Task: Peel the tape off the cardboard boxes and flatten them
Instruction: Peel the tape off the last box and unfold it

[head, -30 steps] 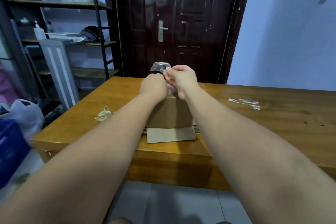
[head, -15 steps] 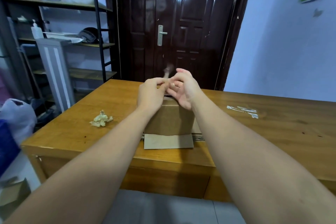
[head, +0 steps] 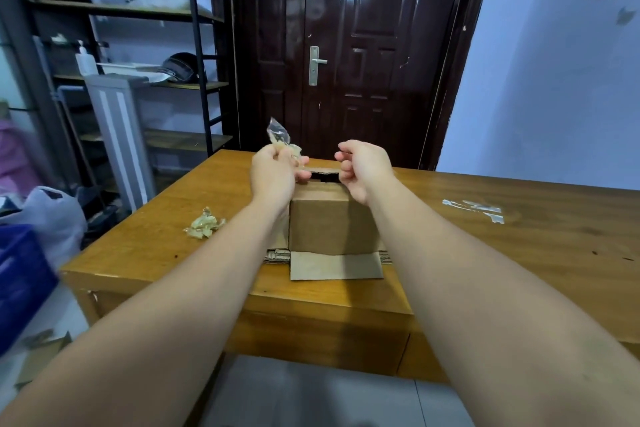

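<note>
A small brown cardboard box (head: 332, 225) stands upright on flattened cardboard near the front edge of the wooden table (head: 485, 253). Its top is open a little, and one bottom flap lies flat toward me. My left hand (head: 275, 173) is above the box's left top corner, pinching a crumpled strip of clear tape (head: 280, 139) that sticks up from the fingers. My right hand (head: 362, 166) hovers over the box's right top corner with its fingers curled and nothing visible in them.
A wad of peeled tape (head: 204, 227) lies on the table to the left. Tape scraps (head: 478, 208) stick to the table on the right. A dark door (head: 346, 45), metal shelves (head: 138, 80), a white bag (head: 52, 215) and a blue crate (head: 20, 277) surround the table.
My hands have moved apart. The left one has pulled the tape strip off to the left, and the right hand has let go of it. The box top now shows a gap.
</note>
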Available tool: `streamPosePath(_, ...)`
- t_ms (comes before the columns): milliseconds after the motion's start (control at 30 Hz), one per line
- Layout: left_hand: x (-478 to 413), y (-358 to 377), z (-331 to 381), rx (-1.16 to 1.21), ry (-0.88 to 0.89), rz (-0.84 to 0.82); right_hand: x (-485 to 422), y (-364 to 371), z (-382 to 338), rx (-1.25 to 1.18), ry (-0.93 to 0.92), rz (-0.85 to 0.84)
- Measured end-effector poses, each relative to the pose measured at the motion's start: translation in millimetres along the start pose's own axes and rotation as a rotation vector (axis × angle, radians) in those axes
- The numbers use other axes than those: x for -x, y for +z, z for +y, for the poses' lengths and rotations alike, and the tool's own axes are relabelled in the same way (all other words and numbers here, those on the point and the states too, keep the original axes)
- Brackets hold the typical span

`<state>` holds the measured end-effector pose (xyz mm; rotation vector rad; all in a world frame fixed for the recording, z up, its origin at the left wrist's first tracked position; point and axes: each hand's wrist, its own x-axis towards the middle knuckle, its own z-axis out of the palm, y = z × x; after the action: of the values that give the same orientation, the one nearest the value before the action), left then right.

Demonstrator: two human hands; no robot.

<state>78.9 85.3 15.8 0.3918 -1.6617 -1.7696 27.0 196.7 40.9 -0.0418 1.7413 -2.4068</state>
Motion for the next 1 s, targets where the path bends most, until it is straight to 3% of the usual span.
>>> streamPosePath(200,5.8,6.1,7.5,-0.352,0.177,-0.221,-2.3,10.2,5.5,0.186,-0.066,-0.044)
streamPosePath(333,7.1,9.7,8.5,-0.454,0.13,-0.312,-4.3,12.1,10.6,0.299,-0.119,-0.053)
streamPosePath(467,5.2,5.4,6.2,-0.435,0.205,-0.135,-4.8,11.8,12.0,0.321,-0.117,-0.058)
streamPosePath(633,-0.1,-3.3,-2.3,-0.126,0.109,0.019,0.7,10.0,14.9,0.463,-0.188,-0.083)
streamPosePath(767,9.4,0.1,3.9,-0.19,0.221,0.047,7.5,15.1,17.9,0.605,-0.241,-0.003)
streamPosePath(1000,3.1,4.8,-2.8,-0.36,0.19,0.045,15.9,17.9,20.3,0.74,-0.341,0.03)
